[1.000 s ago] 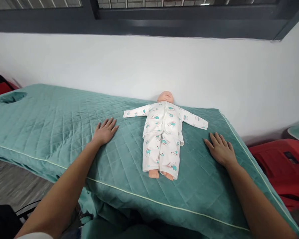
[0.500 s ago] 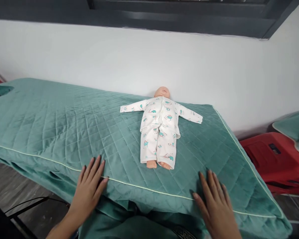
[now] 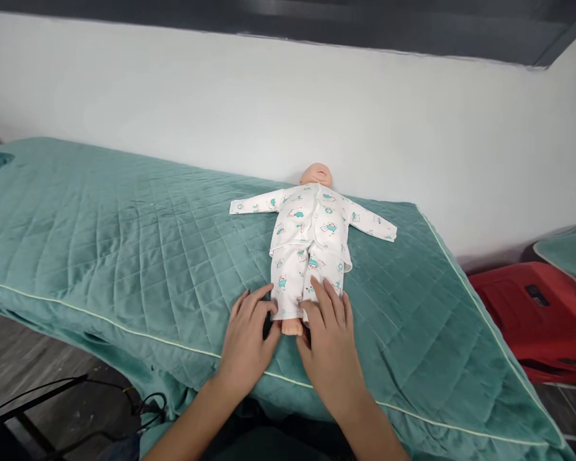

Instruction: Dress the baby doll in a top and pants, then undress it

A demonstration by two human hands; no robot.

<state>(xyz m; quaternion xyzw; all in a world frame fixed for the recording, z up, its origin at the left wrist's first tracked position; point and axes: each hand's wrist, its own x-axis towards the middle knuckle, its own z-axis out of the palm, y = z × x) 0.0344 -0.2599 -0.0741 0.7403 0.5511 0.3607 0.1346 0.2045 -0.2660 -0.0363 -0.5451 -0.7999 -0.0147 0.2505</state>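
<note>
A baby doll (image 3: 312, 237) in white pyjamas with teal prints lies on its back on a teal quilted bed cover (image 3: 125, 243), head toward the wall and arms spread. My left hand (image 3: 247, 339) lies on the cover beside the doll's left trouser hem, its fingers touching the cloth and one bare foot showing just right of it. Over the other trouser leg and foot rests my right hand (image 3: 329, 339), fingers stretched flat.
A white wall runs behind the bed under a dark window frame. A red plastic object (image 3: 532, 314) stands on the floor at the right with more teal cloth (image 3: 571, 253) above it. Dark cables (image 3: 77, 397) lie on the floor at the lower left.
Both hands slid from the bed's near edge inward to the doll's feet. A second ago they lay flat on either side of the doll. The view has tilted down a little.
</note>
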